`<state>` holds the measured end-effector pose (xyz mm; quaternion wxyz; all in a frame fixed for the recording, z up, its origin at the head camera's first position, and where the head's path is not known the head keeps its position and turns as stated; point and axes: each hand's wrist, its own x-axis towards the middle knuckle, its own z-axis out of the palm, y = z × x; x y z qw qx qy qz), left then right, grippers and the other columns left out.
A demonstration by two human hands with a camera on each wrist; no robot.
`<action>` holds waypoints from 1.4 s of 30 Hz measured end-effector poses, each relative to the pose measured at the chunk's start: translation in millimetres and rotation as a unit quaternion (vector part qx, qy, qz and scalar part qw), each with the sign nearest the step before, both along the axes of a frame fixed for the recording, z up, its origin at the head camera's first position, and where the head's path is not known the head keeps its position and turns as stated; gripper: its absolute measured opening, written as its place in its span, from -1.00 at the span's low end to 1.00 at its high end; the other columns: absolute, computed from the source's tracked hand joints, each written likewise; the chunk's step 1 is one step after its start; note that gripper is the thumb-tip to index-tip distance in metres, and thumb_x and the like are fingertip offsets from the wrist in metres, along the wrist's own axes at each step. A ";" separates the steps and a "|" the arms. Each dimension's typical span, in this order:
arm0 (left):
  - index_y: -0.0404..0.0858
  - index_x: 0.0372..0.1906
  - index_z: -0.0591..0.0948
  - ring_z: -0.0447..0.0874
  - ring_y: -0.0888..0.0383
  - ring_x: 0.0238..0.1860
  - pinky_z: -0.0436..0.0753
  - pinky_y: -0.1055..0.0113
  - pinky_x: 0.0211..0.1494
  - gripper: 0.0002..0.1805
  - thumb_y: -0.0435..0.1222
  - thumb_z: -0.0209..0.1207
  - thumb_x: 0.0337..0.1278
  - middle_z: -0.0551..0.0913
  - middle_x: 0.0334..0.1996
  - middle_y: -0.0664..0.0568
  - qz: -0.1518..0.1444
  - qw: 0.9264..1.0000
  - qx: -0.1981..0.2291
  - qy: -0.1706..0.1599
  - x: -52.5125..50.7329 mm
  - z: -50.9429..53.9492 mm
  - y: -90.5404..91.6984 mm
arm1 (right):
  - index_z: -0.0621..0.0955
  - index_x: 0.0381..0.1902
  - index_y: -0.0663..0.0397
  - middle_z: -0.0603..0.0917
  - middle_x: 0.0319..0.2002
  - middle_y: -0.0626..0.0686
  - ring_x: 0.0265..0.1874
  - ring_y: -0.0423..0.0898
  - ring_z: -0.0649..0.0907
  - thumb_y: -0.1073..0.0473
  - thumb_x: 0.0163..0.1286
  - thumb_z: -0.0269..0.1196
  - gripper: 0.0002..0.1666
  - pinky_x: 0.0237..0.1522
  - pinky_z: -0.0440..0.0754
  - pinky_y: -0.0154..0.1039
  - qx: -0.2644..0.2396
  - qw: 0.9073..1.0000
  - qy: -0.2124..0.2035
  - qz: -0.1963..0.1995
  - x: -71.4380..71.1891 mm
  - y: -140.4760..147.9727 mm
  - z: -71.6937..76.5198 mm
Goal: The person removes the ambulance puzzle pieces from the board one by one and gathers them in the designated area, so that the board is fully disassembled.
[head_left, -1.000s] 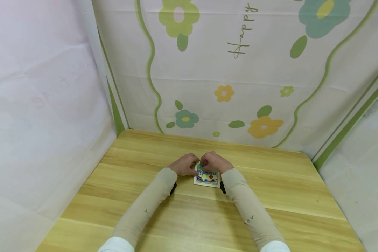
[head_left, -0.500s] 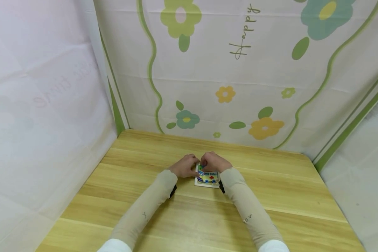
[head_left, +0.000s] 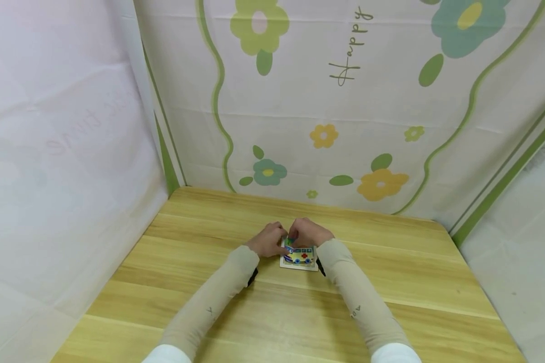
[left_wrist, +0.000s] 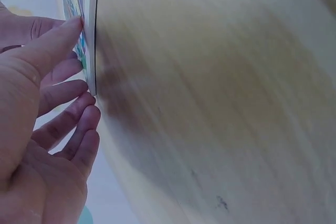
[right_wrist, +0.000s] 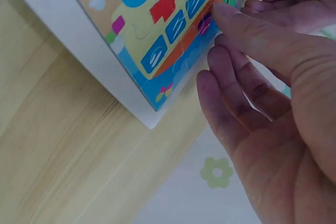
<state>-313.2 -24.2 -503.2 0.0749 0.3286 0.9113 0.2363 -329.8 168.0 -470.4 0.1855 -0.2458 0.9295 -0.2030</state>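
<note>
A small jigsaw puzzle (head_left: pixel 303 256) with a yellow ambulance picture lies in a white-edged tray (right_wrist: pixel 89 61) on the table. My left hand (head_left: pixel 268 239) holds it at the far left corner, thumb on the picture and other fingertips along the tray's edge (left_wrist: pixel 92 35). From the far side, my right hand (head_left: pixel 311 233) pinches at a green and blue puzzle piece (head_left: pixel 289 242) in the same corner. In the right wrist view, my right thumb (right_wrist: pixel 252 27) covers much of that corner, so how the piece sits there cannot be told.
The wooden table (head_left: pixel 272 312) reaches back to a hanging cloth (head_left: pixel 290 101) printed with flowers and the word "Happy". More white cloth (head_left: pixel 63 151) hangs along the left and right sides. Both forearms wear beige sleeves (head_left: pixel 209 302).
Both hands stay at the same corner of the puzzle with only tiny shifts. The head view sways slightly.
</note>
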 end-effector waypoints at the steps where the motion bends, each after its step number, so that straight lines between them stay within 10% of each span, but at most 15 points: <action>1: -0.41 0.15 0.70 0.47 0.00 0.01 0.53 0.09 0.17 -0.52 -0.16 0.46 0.29 0.59 0.04 -0.17 0.005 1.000 -0.002 -0.002 1.0 0.2 0.3 | 0.85 -0.09 0.13 0.85 -0.10 0.09 -0.21 -0.11 0.77 0.35 0.34 0.48 -0.81 -0.08 0.80 -0.14 -0.007 1.000 -0.006 -0.001 -0.5 0.6 -0.8; 26: -0.38 0.16 0.71 0.46 0.12 -0.10 0.52 0.26 0.09 -0.49 -0.16 0.51 0.21 0.62 -0.02 -0.13 0.047 0.999 0.009 -0.023 9.6 -4.5 10.5 | 0.79 -0.15 0.02 0.76 -0.16 -0.01 -0.24 -0.11 0.66 0.45 0.34 0.43 -0.75 -0.13 0.71 -0.23 -0.008 0.996 -0.074 -0.054 -12.1 9.6 -11.9; 42: -0.31 0.07 0.71 0.41 0.12 -0.12 0.49 0.28 0.06 -0.55 -0.16 0.54 0.17 0.58 -0.08 -0.05 0.059 0.998 -0.020 -0.020 0.3 6.7 10.6 | 0.74 -0.18 0.04 0.75 -0.18 0.01 -0.23 -0.10 0.67 0.46 0.32 0.44 -0.77 -0.15 0.70 -0.24 0.042 0.997 -0.059 0.004 -29.0 1.5 -3.4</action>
